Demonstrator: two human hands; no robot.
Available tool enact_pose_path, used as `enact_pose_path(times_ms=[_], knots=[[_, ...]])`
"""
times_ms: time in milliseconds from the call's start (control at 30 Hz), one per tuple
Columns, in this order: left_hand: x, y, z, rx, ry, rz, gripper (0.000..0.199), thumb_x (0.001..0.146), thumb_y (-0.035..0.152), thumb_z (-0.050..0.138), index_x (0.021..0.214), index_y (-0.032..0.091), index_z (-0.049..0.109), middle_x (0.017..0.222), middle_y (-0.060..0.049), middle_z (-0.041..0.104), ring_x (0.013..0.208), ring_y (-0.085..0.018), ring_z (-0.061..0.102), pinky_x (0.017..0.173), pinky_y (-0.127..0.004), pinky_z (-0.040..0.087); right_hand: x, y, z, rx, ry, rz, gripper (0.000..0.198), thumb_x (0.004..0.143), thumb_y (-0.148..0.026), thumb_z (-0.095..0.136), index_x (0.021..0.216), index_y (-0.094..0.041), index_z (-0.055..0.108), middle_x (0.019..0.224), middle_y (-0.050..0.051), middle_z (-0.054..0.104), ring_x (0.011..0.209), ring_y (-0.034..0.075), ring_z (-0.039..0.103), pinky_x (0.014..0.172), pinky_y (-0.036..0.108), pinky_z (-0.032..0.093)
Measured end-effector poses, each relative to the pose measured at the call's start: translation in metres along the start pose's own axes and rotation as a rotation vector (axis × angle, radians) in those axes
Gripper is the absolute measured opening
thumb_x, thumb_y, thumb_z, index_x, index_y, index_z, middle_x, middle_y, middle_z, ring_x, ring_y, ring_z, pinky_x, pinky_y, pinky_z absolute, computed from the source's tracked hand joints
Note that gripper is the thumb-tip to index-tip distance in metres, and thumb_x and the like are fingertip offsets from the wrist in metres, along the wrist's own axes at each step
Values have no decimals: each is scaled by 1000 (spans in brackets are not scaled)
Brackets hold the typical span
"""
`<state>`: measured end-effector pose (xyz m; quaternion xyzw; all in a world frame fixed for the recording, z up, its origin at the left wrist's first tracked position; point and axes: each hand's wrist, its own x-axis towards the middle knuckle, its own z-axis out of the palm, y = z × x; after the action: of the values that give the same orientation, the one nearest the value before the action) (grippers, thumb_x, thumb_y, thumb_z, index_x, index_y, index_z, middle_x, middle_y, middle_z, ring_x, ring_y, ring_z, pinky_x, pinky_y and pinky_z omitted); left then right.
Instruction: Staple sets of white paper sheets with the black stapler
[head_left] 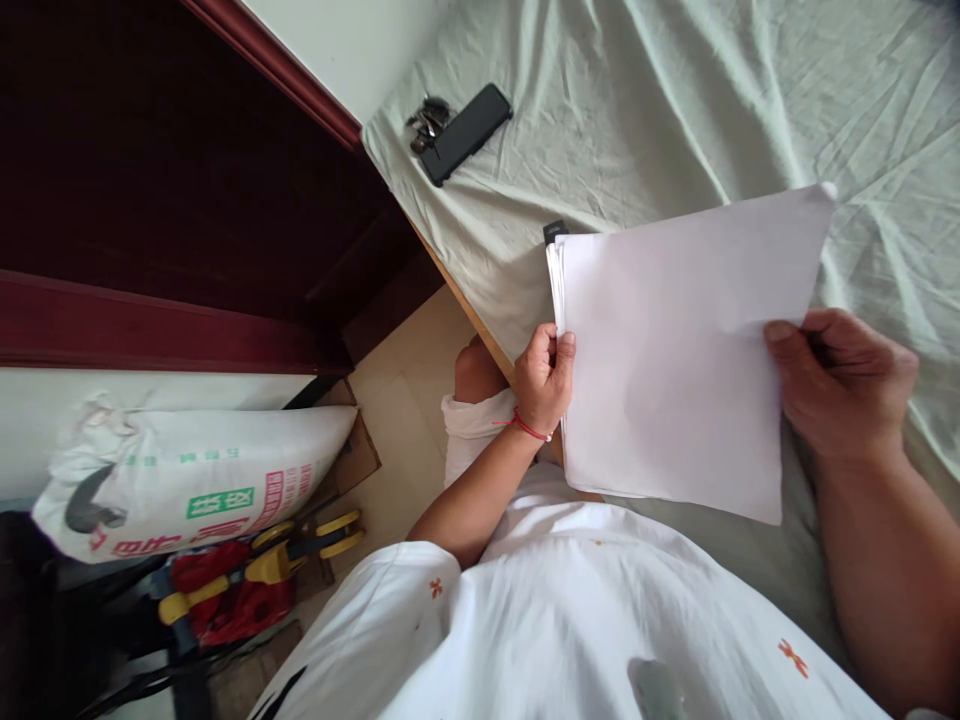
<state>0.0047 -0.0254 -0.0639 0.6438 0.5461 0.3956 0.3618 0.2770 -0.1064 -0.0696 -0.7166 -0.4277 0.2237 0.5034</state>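
A stack of white paper sheets (675, 360) is held up in front of me, its top sheet blank. My left hand (546, 378) pinches the stack's left edge, thumb on top and fingers curled underneath. Around that wrist runs a red string bracelet. At the opposite side, my right hand (844, 385) grips the right edge with its thumb on the face of the paper; its other fingers are partly hidden. Behind the stack's upper left corner a small black object (555, 232) shows; I cannot tell whether it touches the sheets.
A pale green cloth (637, 120) covers the surface ahead, wrinkled. A black phone-like case (466, 135) lies there beside some keys (430, 122). On the floor at left are a white printed sack (202, 475) and a red and yellow wheeled toy (247, 580). Dark red woodwork (150, 325) stands further left.
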Motion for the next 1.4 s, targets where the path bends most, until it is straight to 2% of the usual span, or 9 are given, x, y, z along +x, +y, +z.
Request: enact_pose_path(times_ms=[333,467,567,800,900,1067,1133,1300,1400], knots=[[0,0,0,80,3,17,44,100,63,50,82,23,46,61,7,39,57,-11,39,60,-27,32,-1,-2,1,-8,-8,-20,27,89,-47,74,87,-21,73,63,-6,53,60,9,43,60,27,35],[0,0,-1,56,5,2,47,98,67,51,81,23,46,60,7,37,56,-11,36,59,-27,31,0,-5,5,51,12,-23,26,87,-46,78,96,-23,73,71,-5,58,63,10,48,62,28,39],[1,1,-3,-61,35,-46,49,94,68,57,78,23,47,60,7,36,56,-11,34,58,-27,31,2,-12,6,193,32,-33,26,84,-43,81,99,-23,73,81,-2,64,69,10,54,64,28,42],[25,0,-18,-433,299,-246,50,81,61,77,76,23,46,68,5,40,64,-10,44,65,-23,41,-5,-14,-8,266,-76,110,28,84,-47,81,75,-21,78,59,0,63,52,10,50,47,26,37],[38,1,-25,-514,421,-287,48,79,58,79,77,22,46,73,5,52,72,-10,54,73,-24,47,-6,-22,-18,319,-285,209,38,85,-57,76,76,-20,81,56,3,65,45,11,51,39,25,36],[45,0,-26,-657,495,-354,43,76,52,81,81,22,51,82,3,63,79,-11,62,81,-27,52,-6,-39,-20,319,-988,322,52,83,-69,71,93,-19,84,73,10,77,46,17,63,38,28,49],[41,0,-21,-687,483,-383,40,76,48,82,81,21,53,82,3,64,80,-12,63,83,-28,53,-11,-42,-12,307,-1080,359,50,82,-67,74,99,-21,84,84,10,80,58,19,70,47,29,57],[29,1,-7,-740,417,-439,37,78,47,82,83,22,56,91,0,70,95,-15,69,91,-31,55,-27,-46,13,578,-834,492,47,83,-63,76,115,-30,79,111,7,80,101,26,77,85,39,65],[24,1,-3,-766,388,-488,36,77,46,84,87,22,59,97,-1,74,104,-17,70,95,-33,55,-30,-51,22,744,-626,550,41,86,-59,73,120,-37,75,116,2,79,105,26,75,90,43,64]])
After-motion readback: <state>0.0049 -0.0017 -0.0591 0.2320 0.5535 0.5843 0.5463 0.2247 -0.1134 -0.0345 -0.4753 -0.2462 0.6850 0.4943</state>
